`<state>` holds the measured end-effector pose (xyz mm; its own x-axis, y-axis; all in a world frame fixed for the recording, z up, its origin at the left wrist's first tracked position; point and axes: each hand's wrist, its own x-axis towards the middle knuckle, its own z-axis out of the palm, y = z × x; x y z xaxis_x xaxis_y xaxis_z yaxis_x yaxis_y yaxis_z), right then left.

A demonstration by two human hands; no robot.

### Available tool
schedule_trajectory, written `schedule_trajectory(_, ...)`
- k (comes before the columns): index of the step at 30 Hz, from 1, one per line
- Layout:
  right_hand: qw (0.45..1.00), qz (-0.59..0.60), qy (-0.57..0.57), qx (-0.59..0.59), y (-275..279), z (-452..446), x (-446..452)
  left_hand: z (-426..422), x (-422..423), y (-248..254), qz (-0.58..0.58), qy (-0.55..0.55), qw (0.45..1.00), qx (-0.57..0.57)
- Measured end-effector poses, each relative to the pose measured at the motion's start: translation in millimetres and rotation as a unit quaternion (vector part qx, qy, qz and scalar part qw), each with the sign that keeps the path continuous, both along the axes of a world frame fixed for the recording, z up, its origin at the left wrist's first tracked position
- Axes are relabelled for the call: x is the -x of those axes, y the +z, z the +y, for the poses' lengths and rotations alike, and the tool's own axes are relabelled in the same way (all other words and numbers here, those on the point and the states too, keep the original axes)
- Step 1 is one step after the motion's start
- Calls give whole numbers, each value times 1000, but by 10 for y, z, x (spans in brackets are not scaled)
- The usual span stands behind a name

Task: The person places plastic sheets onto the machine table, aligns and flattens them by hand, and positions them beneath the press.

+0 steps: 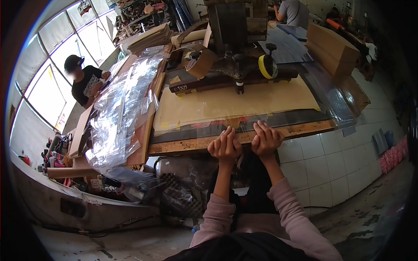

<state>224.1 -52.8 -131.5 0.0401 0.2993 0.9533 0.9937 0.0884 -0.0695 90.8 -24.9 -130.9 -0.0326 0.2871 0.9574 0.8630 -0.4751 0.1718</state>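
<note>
Both my hands are closed in a pinch at the wooden front edge of a press bed. My left hand (225,144) and my right hand (266,139) are a short way apart, fingers curled upward. Between and beyond them a clear plastic sheet (208,131) shows faintly; its edges seem to run into my fingertips, partly hidden by them. The sheet lies over the dark strip of the press bed (298,117). Behind it a tan paper sheet (191,108) covers the bed, with small yellow and red tape pieces near its edge.
Above the bed hangs a dark press bar (235,80), with tape rolls (267,66) around it. Clear plastic sheets (122,108) cover the left table, where another person (87,80) works. A cardboard box (333,48) stands at back right. A second person (294,13) sits farther back.
</note>
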Motion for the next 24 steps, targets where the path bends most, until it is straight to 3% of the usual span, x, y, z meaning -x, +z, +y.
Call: schedule_trajectory(24, 1000, -5, -9, -4, 7, 6, -5, -21, 5, 23, -4, -5, 1000, 11)
